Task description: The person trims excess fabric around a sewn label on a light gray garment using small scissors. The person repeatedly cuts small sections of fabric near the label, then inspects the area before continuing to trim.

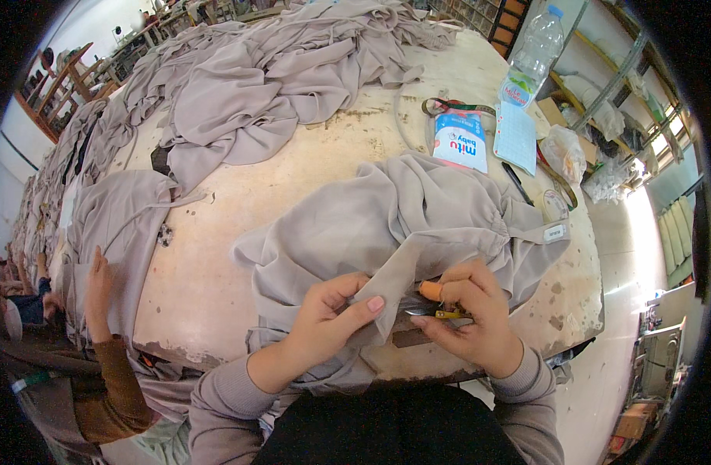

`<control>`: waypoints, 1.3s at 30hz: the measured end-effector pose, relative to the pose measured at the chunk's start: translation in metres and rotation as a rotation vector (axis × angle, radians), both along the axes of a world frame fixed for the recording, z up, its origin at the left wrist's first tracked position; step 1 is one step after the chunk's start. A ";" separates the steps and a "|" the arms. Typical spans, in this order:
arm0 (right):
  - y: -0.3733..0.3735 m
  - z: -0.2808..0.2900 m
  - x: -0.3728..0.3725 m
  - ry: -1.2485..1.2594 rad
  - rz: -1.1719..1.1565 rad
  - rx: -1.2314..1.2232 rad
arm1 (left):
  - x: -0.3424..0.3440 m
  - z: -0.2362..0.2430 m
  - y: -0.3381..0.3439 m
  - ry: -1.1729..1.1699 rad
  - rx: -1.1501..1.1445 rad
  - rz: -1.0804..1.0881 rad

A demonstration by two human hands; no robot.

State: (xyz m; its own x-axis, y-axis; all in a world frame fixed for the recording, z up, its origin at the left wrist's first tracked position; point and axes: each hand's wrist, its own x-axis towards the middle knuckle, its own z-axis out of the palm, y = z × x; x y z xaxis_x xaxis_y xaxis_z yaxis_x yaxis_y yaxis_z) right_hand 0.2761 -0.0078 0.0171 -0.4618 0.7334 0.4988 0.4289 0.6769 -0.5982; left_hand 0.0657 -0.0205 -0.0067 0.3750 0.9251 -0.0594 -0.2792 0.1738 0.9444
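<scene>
Two hands work one taupe garment (417,217) at the near edge of a worn table (309,170): the left hand (324,322) pinches a fold of its cloth, while the right hand (472,318) closes around small thread snips (437,310). Beyond lie a wipes packet (459,139), a water bottle (535,54) and heaped fabric (270,70).

Grey garment (417,217): thin, crumpled, spread on bench near front edge, one fold lifted upright, pinched. Small snips (441,312): metal blades, orange and yellow parts, at fold edge, mostly hidden.
</scene>
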 end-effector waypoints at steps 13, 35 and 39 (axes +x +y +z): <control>-0.002 -0.002 -0.004 0.035 0.009 0.025 | 0.002 0.000 -0.001 0.014 0.003 -0.012; -0.003 -0.002 -0.003 0.073 -0.058 -0.027 | 0.006 -0.002 -0.004 -0.051 -0.130 -0.065; -0.005 -0.006 -0.010 -0.049 0.026 -0.006 | 0.004 -0.002 0.000 0.162 0.068 -0.047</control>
State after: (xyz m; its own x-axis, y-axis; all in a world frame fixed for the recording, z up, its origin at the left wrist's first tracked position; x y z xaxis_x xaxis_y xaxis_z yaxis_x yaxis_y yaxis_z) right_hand 0.2662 -0.0124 0.0108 -0.5048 0.7235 0.4709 0.4402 0.6849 -0.5806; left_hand 0.0702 -0.0207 -0.0091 0.4082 0.9109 -0.0606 -0.1156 0.1175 0.9863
